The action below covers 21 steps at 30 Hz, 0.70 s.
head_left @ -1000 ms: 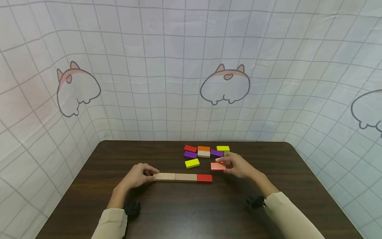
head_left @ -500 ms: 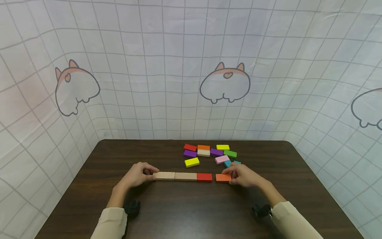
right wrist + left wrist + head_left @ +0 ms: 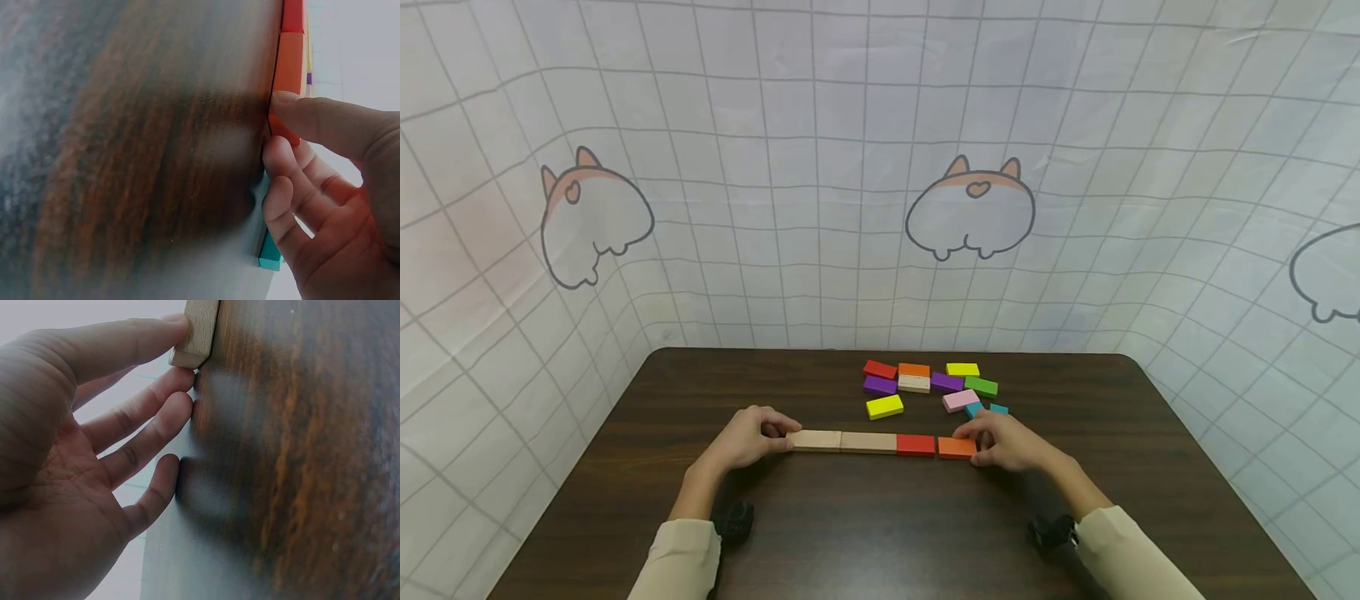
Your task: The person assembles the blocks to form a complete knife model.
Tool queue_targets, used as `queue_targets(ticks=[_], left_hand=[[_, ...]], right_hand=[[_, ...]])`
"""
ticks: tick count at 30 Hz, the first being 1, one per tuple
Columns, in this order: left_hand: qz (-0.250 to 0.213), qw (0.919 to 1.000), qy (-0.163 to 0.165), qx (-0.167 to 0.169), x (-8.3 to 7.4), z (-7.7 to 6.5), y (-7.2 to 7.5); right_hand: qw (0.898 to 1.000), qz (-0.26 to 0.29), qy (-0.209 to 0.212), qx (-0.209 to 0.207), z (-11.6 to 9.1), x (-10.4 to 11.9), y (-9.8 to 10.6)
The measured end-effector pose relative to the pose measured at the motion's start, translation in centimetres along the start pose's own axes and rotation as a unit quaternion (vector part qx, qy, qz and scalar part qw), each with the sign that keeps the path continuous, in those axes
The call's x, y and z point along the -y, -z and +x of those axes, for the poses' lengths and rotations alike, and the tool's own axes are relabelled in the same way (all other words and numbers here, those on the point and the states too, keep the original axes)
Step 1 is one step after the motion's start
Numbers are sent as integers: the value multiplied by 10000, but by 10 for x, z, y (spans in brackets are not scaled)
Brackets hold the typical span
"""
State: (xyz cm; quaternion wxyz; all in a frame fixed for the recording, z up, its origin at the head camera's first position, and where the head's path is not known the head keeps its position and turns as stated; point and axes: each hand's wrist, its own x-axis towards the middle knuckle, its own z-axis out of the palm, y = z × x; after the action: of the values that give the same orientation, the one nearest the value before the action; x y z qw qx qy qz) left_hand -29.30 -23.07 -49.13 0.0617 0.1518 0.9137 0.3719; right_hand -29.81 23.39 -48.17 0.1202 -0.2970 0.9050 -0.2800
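Observation:
A row of blocks lies on the dark wooden table (image 3: 865, 533): two plain wooden blocks (image 3: 815, 441), then a red block (image 3: 915, 445), then an orange block (image 3: 957, 447). My left hand (image 3: 752, 437) pinches the left end of the first wooden block (image 3: 197, 331) between thumb and index finger, its other fingertips on the table. My right hand (image 3: 1000, 442) pinches the orange block (image 3: 287, 69) at the row's right end, which sits close against the red block (image 3: 292, 14).
Behind the row lie several loose blocks: red (image 3: 879, 369), orange (image 3: 913, 370), yellow (image 3: 962, 369), purple (image 3: 879, 385), green (image 3: 981, 386), a second yellow (image 3: 884, 407) and pink (image 3: 960, 400). A teal block (image 3: 270, 255) lies just behind my right hand. Printed cloth walls surround the table.
My right hand has brought the orange block from beside the loose pile down to the row and slid it left up to the red block. The left hand has stayed put.

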Motion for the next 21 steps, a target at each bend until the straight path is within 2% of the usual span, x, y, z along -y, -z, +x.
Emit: queue_targets(ticks=[12, 21], left_hand=[[-2, 10000, -33, -2, -3, 1, 0], [40, 10000, 13, 9, 0, 1, 0]], right_hand=[[9994, 269, -225, 79, 7, 4, 0], [9997, 195, -74, 94, 13, 2, 2]])
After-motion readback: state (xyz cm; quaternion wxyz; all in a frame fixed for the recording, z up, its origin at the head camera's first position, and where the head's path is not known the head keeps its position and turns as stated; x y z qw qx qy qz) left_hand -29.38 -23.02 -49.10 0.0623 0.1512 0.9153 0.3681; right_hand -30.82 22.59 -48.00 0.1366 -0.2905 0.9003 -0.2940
